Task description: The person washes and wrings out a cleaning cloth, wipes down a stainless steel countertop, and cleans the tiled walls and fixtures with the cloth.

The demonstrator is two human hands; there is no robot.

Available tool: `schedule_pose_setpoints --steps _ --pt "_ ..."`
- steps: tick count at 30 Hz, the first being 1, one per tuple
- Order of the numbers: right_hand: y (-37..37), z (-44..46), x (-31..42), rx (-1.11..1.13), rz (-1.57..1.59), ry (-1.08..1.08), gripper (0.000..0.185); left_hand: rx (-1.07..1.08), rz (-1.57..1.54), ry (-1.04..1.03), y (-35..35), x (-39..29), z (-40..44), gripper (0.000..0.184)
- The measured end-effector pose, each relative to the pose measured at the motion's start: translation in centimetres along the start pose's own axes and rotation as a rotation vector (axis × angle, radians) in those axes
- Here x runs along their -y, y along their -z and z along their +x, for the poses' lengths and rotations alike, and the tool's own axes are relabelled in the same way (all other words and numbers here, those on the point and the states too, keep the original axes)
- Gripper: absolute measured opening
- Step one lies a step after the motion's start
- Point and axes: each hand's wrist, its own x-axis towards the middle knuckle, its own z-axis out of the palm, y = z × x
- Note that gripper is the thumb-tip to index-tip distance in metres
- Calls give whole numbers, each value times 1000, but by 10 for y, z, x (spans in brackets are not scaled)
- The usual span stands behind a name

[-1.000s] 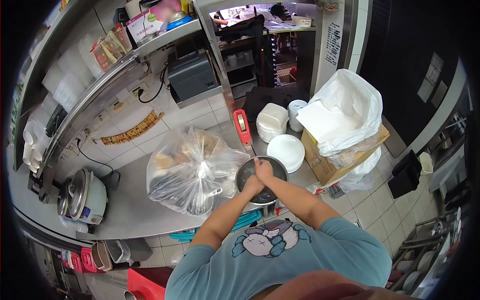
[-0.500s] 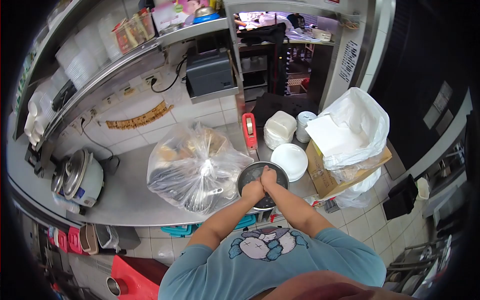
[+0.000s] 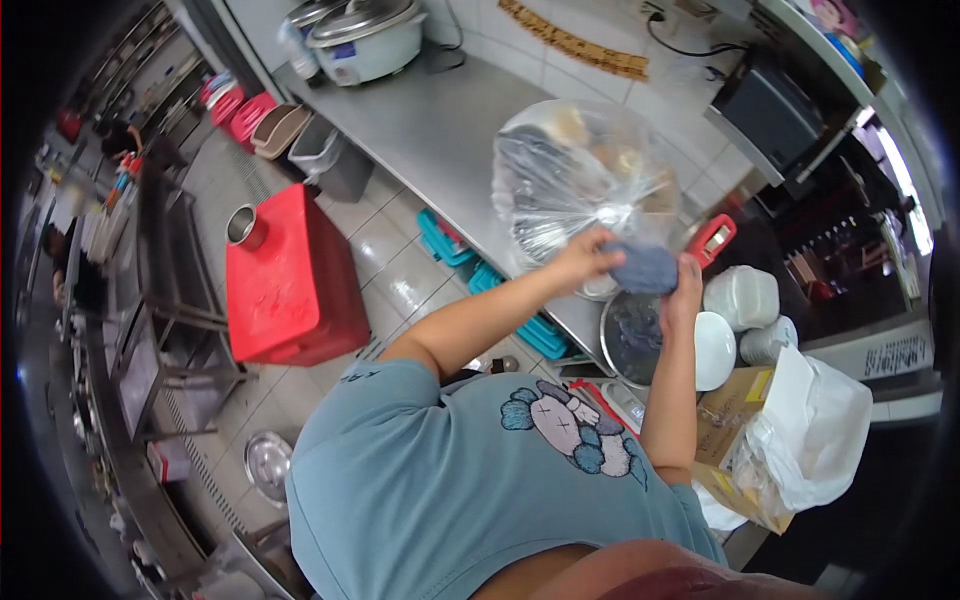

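Note:
A folded grey-blue cloth is stretched between my two hands, above a round metal basin. My left hand pinches its left edge. On the other side, my right hand grips the right edge, thumb upward. Dark liquid or wet material shows inside the basin, though I cannot make out exactly what. Just behind my left hand sits a large tied clear plastic bag with mixed contents. A red tape dispenser stands near my right hand.
White plates and stacked white containers stand right of the basin, beside a cardboard box with a white bag. A rice cooker sits at the counter's far end. On the floor are a red bin and teal crates.
My hands, clasped together down in the basin before, have risen out of it and now hold the cloth between them. The view has turned to the left, bringing the red bin into fuller sight.

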Motion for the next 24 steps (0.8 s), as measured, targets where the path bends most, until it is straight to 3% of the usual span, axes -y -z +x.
schedule_pose_setpoints --steps 2,4,6,8,9,11,14,17,21,23,24 --pt "-50 -17 -6 327 -323 272 30 -143 -352 -109 35 -43 -41 31" --pt "-101 -34 -22 568 -499 542 42 -271 -309 -369 70 -75 -69 30" --pt "-145 -49 -35 739 -525 526 57 -422 22 -498 105 -100 -92 27" --pt "-179 -60 -48 864 -390 124 56 -506 277 -596 130 -119 -117 29" --pt "-192 -58 -57 878 -395 109 56 -501 360 -636 145 -127 -128 29" --pt "-223 -55 -74 1119 -408 -161 48 -545 567 -644 175 -143 -156 30" --pt "-270 -59 -93 1061 -256 -177 41 -596 521 -409 239 -148 -197 27" --pt "-325 -66 -108 1125 -236 -129 38 -461 616 -309 296 -141 -238 27" --pt "-406 -76 -140 1252 -323 -16 33 -522 710 -418 383 -132 -268 31" --pt "-441 -70 -158 1318 -432 111 29 -561 34 -431 419 -141 -282 31" --pt "-454 -67 -165 1309 -430 111 29 -554 37 -426 431 -150 -286 31"
